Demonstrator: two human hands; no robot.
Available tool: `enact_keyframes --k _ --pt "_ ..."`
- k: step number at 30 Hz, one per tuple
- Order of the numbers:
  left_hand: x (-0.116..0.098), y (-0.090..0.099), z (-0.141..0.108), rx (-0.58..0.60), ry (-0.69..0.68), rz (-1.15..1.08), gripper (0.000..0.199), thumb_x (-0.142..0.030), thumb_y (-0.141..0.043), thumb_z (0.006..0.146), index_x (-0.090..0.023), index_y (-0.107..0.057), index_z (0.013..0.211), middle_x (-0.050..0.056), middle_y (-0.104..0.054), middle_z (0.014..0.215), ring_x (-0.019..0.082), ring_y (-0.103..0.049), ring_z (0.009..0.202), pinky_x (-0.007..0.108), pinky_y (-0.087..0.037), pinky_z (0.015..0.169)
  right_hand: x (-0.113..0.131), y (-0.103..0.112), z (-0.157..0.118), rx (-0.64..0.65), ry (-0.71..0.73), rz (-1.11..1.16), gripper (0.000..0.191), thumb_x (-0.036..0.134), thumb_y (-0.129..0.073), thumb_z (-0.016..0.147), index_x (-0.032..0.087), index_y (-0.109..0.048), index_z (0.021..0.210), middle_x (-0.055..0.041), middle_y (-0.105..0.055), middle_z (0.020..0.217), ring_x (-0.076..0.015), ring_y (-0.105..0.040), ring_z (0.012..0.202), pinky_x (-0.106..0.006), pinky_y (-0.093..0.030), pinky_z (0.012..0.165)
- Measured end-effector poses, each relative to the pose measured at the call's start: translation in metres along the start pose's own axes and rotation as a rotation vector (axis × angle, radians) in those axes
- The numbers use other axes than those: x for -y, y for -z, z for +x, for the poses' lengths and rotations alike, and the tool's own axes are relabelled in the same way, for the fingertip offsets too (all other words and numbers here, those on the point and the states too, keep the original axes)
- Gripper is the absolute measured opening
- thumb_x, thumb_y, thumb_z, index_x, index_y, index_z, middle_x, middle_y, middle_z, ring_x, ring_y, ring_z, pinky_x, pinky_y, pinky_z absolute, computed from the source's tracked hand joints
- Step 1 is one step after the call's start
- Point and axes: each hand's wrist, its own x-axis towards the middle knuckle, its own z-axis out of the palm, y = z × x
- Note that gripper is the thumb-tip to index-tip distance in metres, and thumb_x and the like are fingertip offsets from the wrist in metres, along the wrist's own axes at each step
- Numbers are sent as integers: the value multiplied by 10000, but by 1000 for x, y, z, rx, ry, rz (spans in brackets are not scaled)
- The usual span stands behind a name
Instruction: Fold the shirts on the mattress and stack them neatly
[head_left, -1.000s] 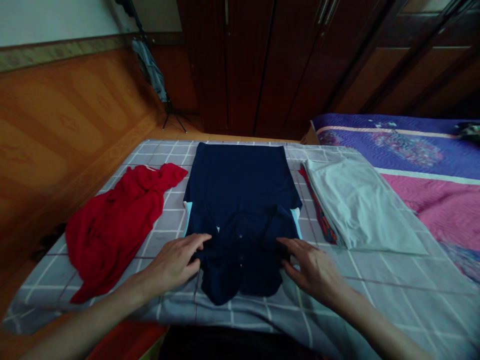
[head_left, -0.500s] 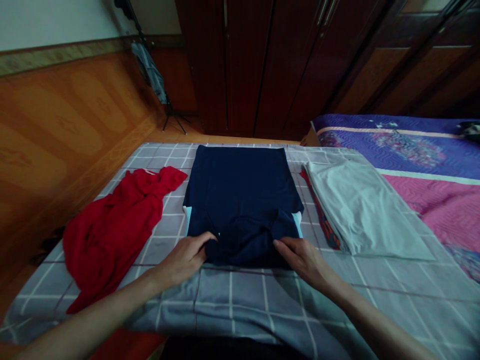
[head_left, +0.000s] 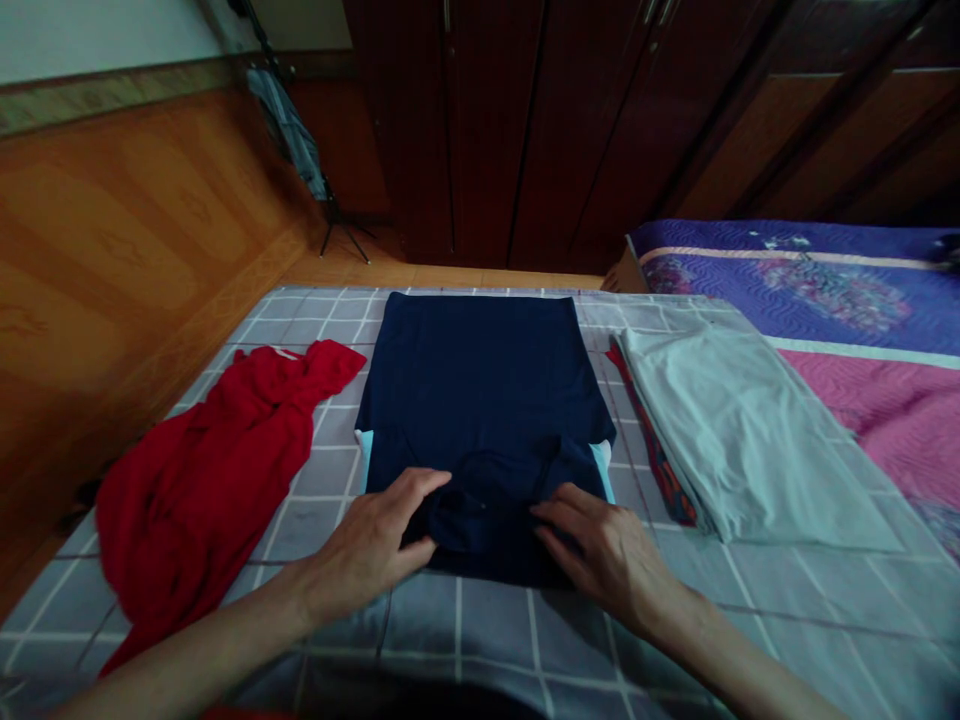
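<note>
Navy-blue folded cotton polo shirt (head_left: pixel 480 400), left hand (head_left: pixel 367 545) and right hand (head_left: pixel 604 555) resting on its collar, fingers spread apart: any hurried drag could rumple the fold.

Left hand (head_left: pixel 367 550), right hand (head_left: pixel 609 560): palms down, fingers spread, angled inward.
</note>
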Motion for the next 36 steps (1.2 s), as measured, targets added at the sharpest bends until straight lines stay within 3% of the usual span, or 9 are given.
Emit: enact_keyframes --k 5,9,12,15,21,27,30,33,36 --pt "-4 9 4 -14 -133 -115 131 -154 -448 892 -198 -568 925 58 -590 1169 148 -600 1014 250 -460 834 2 22 7 62 7 341 240 276 -451 910 177 -624 776 -78 -624 956 -159 -607 828 -288 -474 730" --pt "-12 18 6 110 -7 -382 199 -233 -482 891 -173 -534 708 37 -638 994 137 -609 902 233 -452 780 -1 28 9 170 -173 666 328 406 -513 868 171 -558 643 -74 -639 1004 -166 -609 875 -274 -461 734" --pt "-14 15 2 87 67 -505 147 -249 -513 861 -176 -559 742 34 -644 965 148 -605 899 242 -455 779 -6 13 7 162 -332 746 371 499 -507 845 175 -557 672 -37 -632 738 -131 -579 643 -237 -420 549" --pt "-9 4 -2 -34 159 -467 137 -242 -507 851 -191 -594 946 47 -632 1042 151 -609 889 260 -473 777 -10 -5 4 48 -385 615 305 456 -484 863 181 -602 801 -10 -610 657 -135 -567 592 -247 -419 532" --pt "13 -5 -26 -290 185 9 433 -343 -527 865 -207 -435 1266 89 -565 1184 180 -613 925 328 -496 808 -8 -10 -27 -238 -216 120 309 394 -493 888 194 -596 1100 -70 -660 925 -197 -642 795 -324 -508 686" --pt "19 -16 -60 -169 58 406 546 -544 -701 683 -175 -580 1067 94 -613 1044 283 -577 970 406 -489 810 0 -21 -58 -141 -84 -182 208 371 -612 816 196 -637 926 -72 -591 849 -221 -603 731 -346 -509 601" --pt "14 -21 -63 -128 -5 430 299 -385 -697 734 -200 -602 949 65 -616 1015 257 -571 959 387 -471 825 3 -22 -58 -91 -43 -177 86 193 -539 814 202 -622 833 -71 -576 846 -215 -581 748 -341 -507 618" --pt "10 -23 -64 -130 -139 391 134 -255 -600 789 -210 -592 915 51 -618 1046 247 -543 1054 382 -431 910 3 -19 -59 -105 52 -150 229 69 -442 748 202 -609 831 -100 -600 966 -227 -580 846 -353 -517 697" --pt "9 -24 -67 -211 -270 364 169 -103 -439 805 -203 -569 847 41 -644 998 211 -535 1114 354 -380 999 -1 -18 -64 -180 115 -152 300 8 -375 712 192 -585 819 -116 -616 1038 -217 -585 906 -336 -508 759"
